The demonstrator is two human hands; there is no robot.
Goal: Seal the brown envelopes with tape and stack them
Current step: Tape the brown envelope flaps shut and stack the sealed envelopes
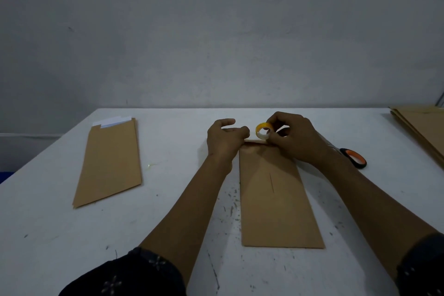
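Hands work at the far end of the brown envelope (276, 194), which lies flat on the tabletop (168, 235) mid-front. Left hand (224, 140) has its fingers curled at the folded flap edge; whether it pinches a tape end is unclear. Right hand (296, 138) grips the yellow tape roll (262, 131) just above the flap.

Risks: flap springs open if the left hand lifts; tape goes on crooked or sticks to itself.

Scissors (353, 157) lie right of the envelope. Unsealed envelope (109, 163) sits left, envelope stack (422, 127) far right.

No readable writing anywhere.
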